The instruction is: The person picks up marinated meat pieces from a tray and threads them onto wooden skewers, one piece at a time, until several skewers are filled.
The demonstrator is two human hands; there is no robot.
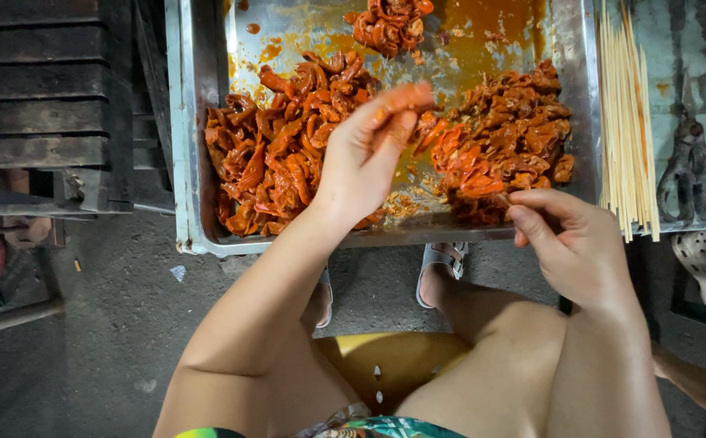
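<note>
Fingers of the left hand (365,154) pinch a glistening orange-red strip of meat (405,97), soft and sauce-coated; the strip lies along the fingertips, pointing up and right over the middle of the tray (195,162). The wrist bends upward and the forearm slants in from lower left. The right hand (572,243) is curled closed at the tray's near edge, thumb pressed on forefinger, gripping something too hidden to tell. Two wrinkled, oily heaps of marinated meat (280,154) lie in the dented steel tray, with smeared orange sauce (482,32) between. A bundle of thin, pale skewers (624,122) lies right of the tray, long axis running away from the person. Dull metal scissors (691,166) rest beyond them.
</note>
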